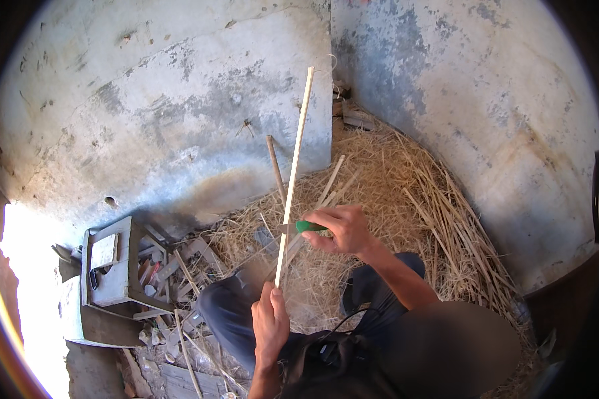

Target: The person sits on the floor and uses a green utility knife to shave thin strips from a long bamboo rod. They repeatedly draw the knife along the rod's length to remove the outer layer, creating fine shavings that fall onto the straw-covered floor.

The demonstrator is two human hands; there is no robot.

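My left hand (271,320) is closed round the lower end of a long pale strip of split wood or bamboo (299,139). The strip stands up and away from me, leaning slightly right at its far end. My right hand (340,229) grips the green handle of a knife (311,227). Its short blade lies against the strip, a little above my left hand. A thin curled shaving (333,63) shows beside the strip's far tip.
Straw-like shavings (386,159) cover the floor ahead, with long thin strips (439,199) piled along the right wall. A brown stick (273,163) leans behind the held strip. At left stand a worn wooden stool (110,292) on its side and scattered wood scraps (199,253). Two stained walls meet ahead.
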